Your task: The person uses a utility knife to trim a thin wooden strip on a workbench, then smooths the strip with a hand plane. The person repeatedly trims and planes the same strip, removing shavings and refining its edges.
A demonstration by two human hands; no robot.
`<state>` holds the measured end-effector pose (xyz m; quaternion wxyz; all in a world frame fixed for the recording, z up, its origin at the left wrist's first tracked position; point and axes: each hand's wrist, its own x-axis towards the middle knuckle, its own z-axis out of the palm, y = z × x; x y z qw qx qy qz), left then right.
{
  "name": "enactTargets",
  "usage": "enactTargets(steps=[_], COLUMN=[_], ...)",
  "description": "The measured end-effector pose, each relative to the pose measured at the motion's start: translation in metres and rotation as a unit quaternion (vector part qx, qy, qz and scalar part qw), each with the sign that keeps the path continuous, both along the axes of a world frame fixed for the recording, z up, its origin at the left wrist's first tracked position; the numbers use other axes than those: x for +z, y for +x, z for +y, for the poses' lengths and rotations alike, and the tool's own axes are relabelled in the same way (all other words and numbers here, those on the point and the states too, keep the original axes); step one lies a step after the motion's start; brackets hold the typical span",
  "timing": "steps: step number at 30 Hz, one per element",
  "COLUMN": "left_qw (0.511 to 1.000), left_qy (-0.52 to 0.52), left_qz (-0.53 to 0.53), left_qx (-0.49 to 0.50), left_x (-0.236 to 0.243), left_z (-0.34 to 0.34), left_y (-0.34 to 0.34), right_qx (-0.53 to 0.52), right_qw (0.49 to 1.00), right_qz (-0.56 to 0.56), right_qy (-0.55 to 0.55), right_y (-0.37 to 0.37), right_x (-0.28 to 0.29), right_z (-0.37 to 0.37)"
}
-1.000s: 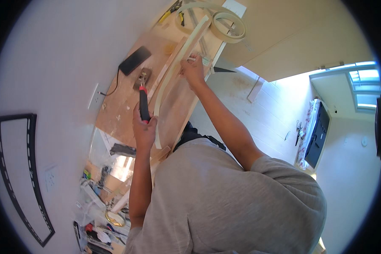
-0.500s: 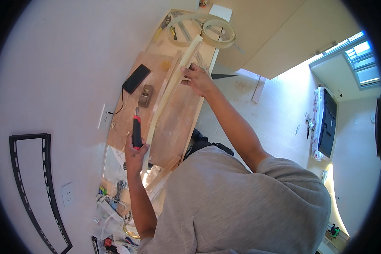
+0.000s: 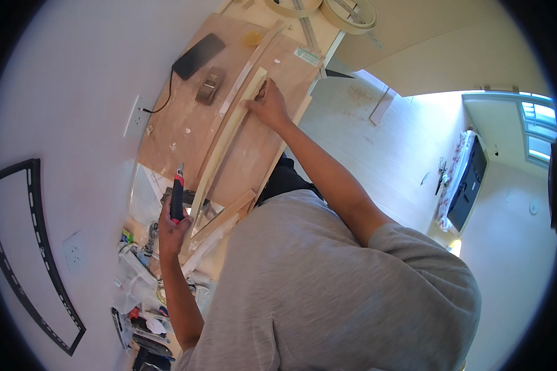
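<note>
My left hand [image 3: 174,231] is closed around a red-and-black utility knife [image 3: 177,201], its tip pointing away from me. Close beside that hand is the near end of a long, pale wooden strip [image 3: 227,136]. Whether the left fingers touch the strip I cannot tell. Toward its far end, my right hand [image 3: 270,107] grips the strip by its right edge. The strip slants over a brown board [image 3: 247,167] on the workbench. A second thin strip [image 3: 244,74] lies just left of it. A small wooden hand plane [image 3: 210,85] sits further left on the board.
A black phone [image 3: 198,55] with a cable lies by the wall socket [image 3: 134,116]. Coiled edging strips [image 3: 351,17] rest at the bench's far end. Tools and clutter [image 3: 143,309] fill the near left. A black frame [image 3: 43,247] is on the left wall.
Both hands, with the knife and the strip, have come nearer to me relative to the board and plane. The whole view has also shifted, bringing the board higher in the picture.
</note>
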<state>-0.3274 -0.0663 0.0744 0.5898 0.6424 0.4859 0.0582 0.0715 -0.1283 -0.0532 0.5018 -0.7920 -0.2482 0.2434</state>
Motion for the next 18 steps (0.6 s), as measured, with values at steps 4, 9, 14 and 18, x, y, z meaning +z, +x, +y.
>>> enactTargets(steps=[4,9,14,18], left_qw=[0.999,0.98,0.94,0.97], left_qy=[0.003,0.159,0.271,0.125], left_qz=[0.048,0.081,0.049,0.141], left_qx=[-0.004,-0.092,-0.201,-0.155], left_x=[-0.005,0.029,0.022,0.002], left_z=[0.01,0.04,0.063,0.098], left_y=[0.001,0.045,0.101,0.074], right_qx=[-0.009,-0.02,0.037,-0.028], right_qw=[0.995,0.999,0.968,0.998], right_qz=[-0.089,-0.038,-0.215,-0.003], right_qy=[-0.037,-0.009,-0.123,-0.048], right_y=[0.003,0.032,0.04,0.042], right_x=[-0.006,-0.008,-0.011,-0.003], right_z=[-0.001,-0.007,0.004,0.008])
